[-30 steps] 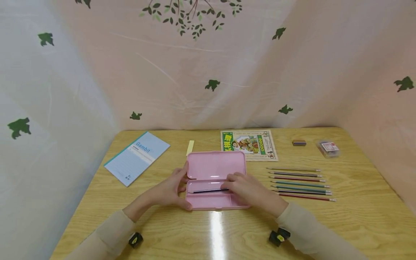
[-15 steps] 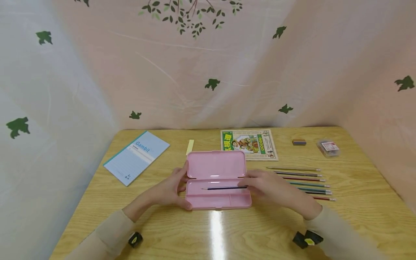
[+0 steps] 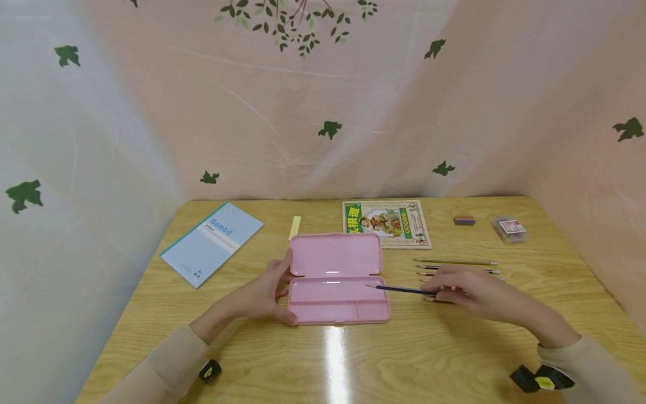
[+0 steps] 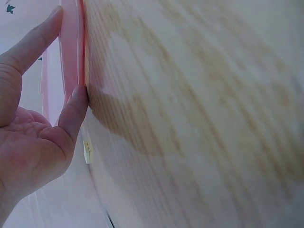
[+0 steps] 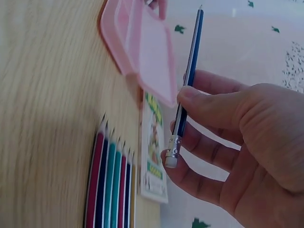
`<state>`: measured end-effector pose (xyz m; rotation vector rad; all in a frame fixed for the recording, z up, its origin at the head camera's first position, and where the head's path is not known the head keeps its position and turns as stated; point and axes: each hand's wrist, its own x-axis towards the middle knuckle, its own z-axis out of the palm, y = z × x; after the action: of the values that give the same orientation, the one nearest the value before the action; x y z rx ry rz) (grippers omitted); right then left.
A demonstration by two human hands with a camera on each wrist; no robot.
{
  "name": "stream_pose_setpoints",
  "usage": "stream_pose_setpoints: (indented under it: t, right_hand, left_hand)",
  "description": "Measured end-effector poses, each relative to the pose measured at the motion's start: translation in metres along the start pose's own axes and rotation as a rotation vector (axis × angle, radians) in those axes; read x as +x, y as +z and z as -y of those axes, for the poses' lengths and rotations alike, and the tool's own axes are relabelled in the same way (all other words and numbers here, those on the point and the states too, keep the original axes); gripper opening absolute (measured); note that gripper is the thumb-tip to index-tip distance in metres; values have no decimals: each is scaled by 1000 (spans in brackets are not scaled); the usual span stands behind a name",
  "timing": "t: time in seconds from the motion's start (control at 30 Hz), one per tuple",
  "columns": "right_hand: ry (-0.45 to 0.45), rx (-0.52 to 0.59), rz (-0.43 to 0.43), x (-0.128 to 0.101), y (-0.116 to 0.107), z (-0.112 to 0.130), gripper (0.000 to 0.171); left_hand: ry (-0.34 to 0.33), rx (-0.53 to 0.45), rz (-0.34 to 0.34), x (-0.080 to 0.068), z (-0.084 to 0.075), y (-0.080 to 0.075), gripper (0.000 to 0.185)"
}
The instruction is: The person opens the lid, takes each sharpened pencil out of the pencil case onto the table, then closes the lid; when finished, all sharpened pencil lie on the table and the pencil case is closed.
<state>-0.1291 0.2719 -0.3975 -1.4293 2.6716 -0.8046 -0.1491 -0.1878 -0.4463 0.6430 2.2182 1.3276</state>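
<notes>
A blue pencil [image 3: 404, 289] is pinched by the right hand [image 3: 476, 292] beside the case [image 3: 335, 278]; the case's left end is held between the left hand's [image 3: 262, 294] thumb and fingers [image 4: 76, 111].

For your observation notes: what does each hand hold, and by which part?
Right hand pinches blue pencil near its eraser end; left hand grips pink plastic pencil case at its left edge.
</notes>
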Motion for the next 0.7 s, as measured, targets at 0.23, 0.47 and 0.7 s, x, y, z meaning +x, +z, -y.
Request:
stream_pose_setpoints:
  t: [0.23,0.47,0.7]
  right_hand:
    - [22,-128,-4,-35,-1,-18,38]
    - [17,-177,4,-61,3,-35,41]
    - [-6,-259,-23,-81,5,-46,50]
  left_hand:
    - [8,0,1,0,1,0,141]
    - [-15,15,-3,-1,0,0,142]
    - [-17,22,-6,-1,0,-1,141]
